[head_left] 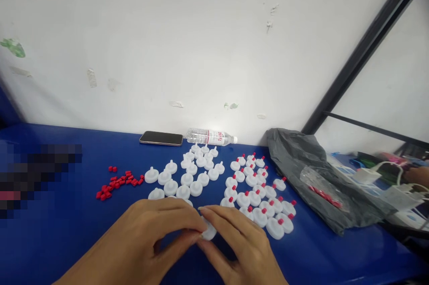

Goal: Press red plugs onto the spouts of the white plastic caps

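My left hand and my right hand meet near the table's front edge, fingers closed around one white nozzle cap. Its spout is hidden behind my fingertips, so I cannot tell whether a red tip is on it. Just beyond my hands stand several plain white nozzle caps, spouts upward. To the right is a group of white caps with red tips on their spouts. Loose small red tips lie scattered on the left.
A phone and a clear bottle lie along the wall on the blue table. At right, a grey plastic bag carries a clear bag of red tips. White chargers and cables sit beyond it.
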`<action>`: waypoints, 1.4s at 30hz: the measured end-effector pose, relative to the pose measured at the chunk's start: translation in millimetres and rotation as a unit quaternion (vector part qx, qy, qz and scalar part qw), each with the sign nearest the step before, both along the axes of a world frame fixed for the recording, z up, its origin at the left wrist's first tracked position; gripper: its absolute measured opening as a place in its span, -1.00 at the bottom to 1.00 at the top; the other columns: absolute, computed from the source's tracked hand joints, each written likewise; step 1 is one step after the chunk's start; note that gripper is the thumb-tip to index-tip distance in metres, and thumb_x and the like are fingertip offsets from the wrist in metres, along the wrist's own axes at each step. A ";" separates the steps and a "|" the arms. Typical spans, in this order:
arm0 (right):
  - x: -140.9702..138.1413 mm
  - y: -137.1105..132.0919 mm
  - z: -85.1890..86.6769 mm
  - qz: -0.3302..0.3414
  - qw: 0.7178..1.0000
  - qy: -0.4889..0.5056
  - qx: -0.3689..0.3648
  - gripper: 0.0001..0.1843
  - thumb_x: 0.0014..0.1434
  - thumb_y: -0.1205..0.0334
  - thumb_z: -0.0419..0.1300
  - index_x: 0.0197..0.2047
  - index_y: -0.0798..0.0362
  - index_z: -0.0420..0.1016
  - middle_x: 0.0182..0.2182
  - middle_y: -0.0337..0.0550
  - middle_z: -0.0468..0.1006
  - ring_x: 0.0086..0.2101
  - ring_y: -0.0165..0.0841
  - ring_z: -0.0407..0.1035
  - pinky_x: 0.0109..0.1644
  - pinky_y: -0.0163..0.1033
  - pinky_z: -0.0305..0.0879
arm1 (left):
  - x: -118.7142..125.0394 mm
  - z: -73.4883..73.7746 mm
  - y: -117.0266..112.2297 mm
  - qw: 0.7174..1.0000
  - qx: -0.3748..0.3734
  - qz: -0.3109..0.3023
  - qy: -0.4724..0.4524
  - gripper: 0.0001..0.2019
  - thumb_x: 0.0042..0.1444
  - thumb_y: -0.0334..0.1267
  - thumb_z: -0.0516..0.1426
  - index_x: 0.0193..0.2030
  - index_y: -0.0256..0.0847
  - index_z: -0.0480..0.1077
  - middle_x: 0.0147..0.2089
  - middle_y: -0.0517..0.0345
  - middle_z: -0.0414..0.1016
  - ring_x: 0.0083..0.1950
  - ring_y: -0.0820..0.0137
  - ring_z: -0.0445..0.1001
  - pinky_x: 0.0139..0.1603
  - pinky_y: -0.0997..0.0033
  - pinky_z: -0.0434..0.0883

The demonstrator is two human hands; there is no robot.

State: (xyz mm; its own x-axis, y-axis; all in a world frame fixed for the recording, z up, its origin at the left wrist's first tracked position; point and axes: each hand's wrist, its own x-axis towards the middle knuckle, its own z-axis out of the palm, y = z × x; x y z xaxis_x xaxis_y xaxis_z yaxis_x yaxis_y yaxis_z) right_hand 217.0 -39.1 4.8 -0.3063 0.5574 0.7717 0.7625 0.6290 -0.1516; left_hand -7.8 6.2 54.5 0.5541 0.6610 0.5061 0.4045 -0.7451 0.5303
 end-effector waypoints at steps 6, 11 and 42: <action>6.0 -1.1 -5.1 -0.018 0.999 -0.037 0.015 -0.59 0.47 0.14 0.32 0.32 -0.01 0.49 0.07 -0.13 0.76 -0.02 -0.27 0.71 0.10 -0.21 0.69 | 5.0 2.2 3.7 0.999 -0.004 -0.039 -0.003 -0.83 0.35 -0.26 0.26 -0.18 0.17 0.63 -0.24 0.61 0.72 -0.23 0.66 0.71 -0.19 0.79 0.49; 4.9 -3.6 0.6 -0.025 0.999 -0.016 0.021 -0.61 0.48 0.15 0.31 0.31 -0.01 0.53 0.03 -0.14 0.77 -0.06 -0.30 0.72 0.09 -0.25 0.68 | 2.9 1.9 2.7 0.999 -0.029 -0.024 0.026 -0.81 0.33 -0.30 0.25 -0.17 0.13 0.67 -0.22 0.50 0.75 -0.24 0.55 0.73 -0.19 0.66 0.53; 2.5 -5.4 17.5 0.003 0.995 0.066 0.070 -0.78 0.48 0.08 0.34 0.08 0.00 0.64 -0.11 -0.17 0.83 -0.27 -0.37 0.75 -0.11 -0.40 0.67 | 23.0 -19.6 -0.8 0.963 0.034 -0.002 0.266 -0.61 0.25 -0.40 0.02 0.09 0.00 0.53 -0.11 0.14 0.77 -0.30 0.22 0.72 -0.41 0.28 0.45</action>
